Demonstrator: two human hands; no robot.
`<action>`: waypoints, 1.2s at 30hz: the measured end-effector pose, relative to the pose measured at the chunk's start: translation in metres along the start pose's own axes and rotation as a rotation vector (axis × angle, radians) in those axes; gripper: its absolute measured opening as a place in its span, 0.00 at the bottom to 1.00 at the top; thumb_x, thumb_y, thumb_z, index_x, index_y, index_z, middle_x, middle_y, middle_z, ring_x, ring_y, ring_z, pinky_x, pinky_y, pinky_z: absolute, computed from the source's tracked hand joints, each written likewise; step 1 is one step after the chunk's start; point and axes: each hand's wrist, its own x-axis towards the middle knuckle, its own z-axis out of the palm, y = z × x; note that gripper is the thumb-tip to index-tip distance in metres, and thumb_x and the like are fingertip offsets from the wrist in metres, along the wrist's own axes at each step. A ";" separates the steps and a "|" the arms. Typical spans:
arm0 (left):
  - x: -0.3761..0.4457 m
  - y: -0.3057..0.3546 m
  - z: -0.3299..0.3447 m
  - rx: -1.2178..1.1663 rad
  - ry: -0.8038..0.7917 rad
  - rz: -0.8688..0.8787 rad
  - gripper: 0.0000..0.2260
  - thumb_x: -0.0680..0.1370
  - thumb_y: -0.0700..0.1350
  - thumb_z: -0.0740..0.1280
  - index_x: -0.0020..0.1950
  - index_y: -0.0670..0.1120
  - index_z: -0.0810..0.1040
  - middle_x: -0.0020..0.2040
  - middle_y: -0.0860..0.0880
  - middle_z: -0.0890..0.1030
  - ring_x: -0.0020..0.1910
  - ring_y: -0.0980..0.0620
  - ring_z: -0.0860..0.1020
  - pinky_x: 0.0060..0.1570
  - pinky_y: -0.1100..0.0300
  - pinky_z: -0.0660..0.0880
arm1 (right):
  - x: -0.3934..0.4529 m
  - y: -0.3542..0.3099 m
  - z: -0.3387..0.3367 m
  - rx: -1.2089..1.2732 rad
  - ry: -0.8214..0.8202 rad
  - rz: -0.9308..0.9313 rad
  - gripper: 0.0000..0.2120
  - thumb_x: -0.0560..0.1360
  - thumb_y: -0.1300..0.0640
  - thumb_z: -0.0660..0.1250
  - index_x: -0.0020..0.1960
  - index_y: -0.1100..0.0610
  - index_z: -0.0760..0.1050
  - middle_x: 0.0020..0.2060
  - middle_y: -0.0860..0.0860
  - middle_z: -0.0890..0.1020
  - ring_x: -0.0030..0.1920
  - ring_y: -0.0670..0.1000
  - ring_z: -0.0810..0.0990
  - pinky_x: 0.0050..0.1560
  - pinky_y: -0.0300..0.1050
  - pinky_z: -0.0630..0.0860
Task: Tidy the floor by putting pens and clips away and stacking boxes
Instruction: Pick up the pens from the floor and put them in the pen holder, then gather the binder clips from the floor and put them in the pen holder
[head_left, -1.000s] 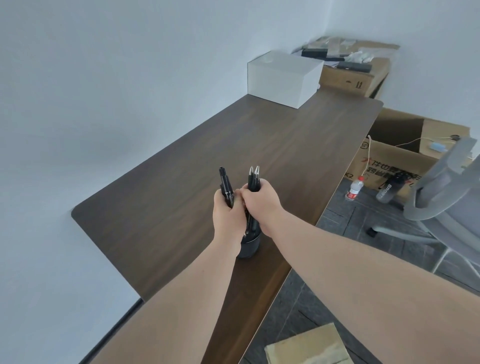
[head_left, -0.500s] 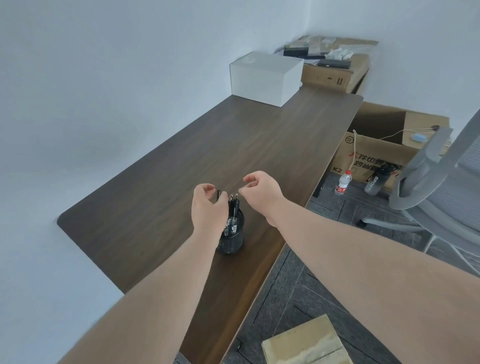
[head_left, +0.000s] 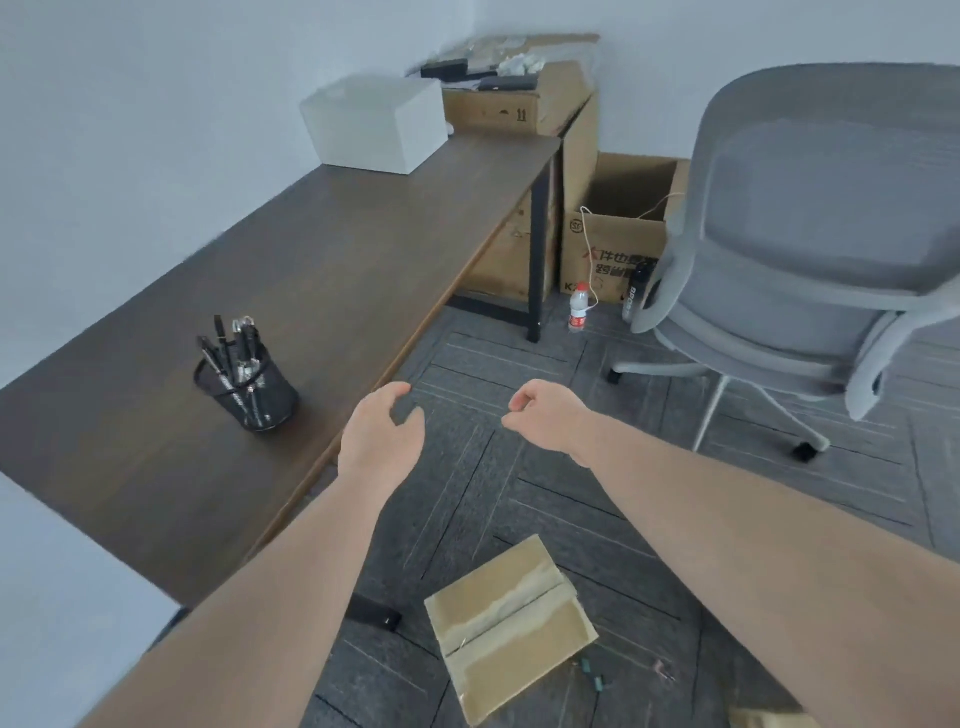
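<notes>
Lying nearest on the carpet is a taped cardboard box (head_left: 511, 629), with small blurred bits beside it that I cannot identify. Both arms reach over the floor: left hand (head_left: 382, 434) empty, fingers loosely spread; right hand (head_left: 545, 415) empty, fingers curled. On the desk (head_left: 337, 260), a mesh cup (head_left: 249, 384) holds pens (head_left: 236, 345). Farther back, a white box (head_left: 376, 124) and an open carton (head_left: 621, 228).

Soft, even daylight filled the room, perhaps from behind the camera; shadows were faint. Motion blur smeared the white box (head_left: 375, 123) and chair (head_left: 810, 218), and edges bowed outward.
</notes>
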 end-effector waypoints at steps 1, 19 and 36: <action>-0.013 0.006 0.022 0.013 -0.042 -0.001 0.18 0.80 0.48 0.61 0.71 0.54 0.69 0.71 0.52 0.70 0.61 0.49 0.75 0.52 0.57 0.73 | -0.008 0.026 -0.008 -0.034 -0.021 0.033 0.14 0.78 0.55 0.64 0.62 0.57 0.73 0.59 0.53 0.77 0.59 0.54 0.76 0.60 0.48 0.73; -0.137 -0.112 0.375 0.405 -0.755 0.217 0.16 0.80 0.44 0.59 0.67 0.47 0.73 0.60 0.45 0.77 0.47 0.49 0.75 0.45 0.58 0.70 | -0.077 0.416 0.094 -0.146 -0.187 0.511 0.12 0.81 0.58 0.57 0.59 0.63 0.73 0.54 0.58 0.75 0.49 0.57 0.76 0.51 0.47 0.74; -0.163 -0.367 0.648 0.727 -0.820 0.321 0.20 0.79 0.46 0.60 0.72 0.49 0.67 0.70 0.43 0.67 0.64 0.38 0.70 0.58 0.47 0.72 | -0.018 0.699 0.338 -0.307 -0.183 0.647 0.23 0.77 0.63 0.61 0.70 0.53 0.63 0.64 0.58 0.68 0.52 0.62 0.77 0.43 0.51 0.75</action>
